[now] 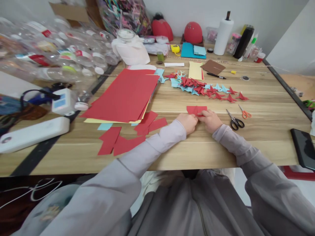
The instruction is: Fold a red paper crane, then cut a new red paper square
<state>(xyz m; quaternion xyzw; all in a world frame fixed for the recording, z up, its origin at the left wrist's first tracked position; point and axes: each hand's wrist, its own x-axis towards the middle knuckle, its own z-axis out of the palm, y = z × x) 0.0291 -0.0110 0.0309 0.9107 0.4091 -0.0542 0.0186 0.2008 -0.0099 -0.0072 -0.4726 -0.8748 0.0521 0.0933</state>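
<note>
A small red piece of paper (197,109) with a crease down its middle lies on the table in front of me. My left hand (188,123) is closed at its lower left edge, fingers curled. From the right, my right hand (209,120) presses and pinches the same paper's lower edge. The fingertips of both hands nearly meet, and they partly hide the paper. Beyond it lie folded red and blue paper cranes (197,87) in a long cluster. Black-handled scissors (235,121) and smaller orange-handled scissors (244,112) rest right of my right hand.
A stack of red sheets (123,95) lies to the left, with cut red pieces (128,144) nearer me. Plastic bottles (73,52) crowd the far left beside a power strip (34,134). A black phone (304,147) sits at the right edge. A white bottle (223,36) stands behind.
</note>
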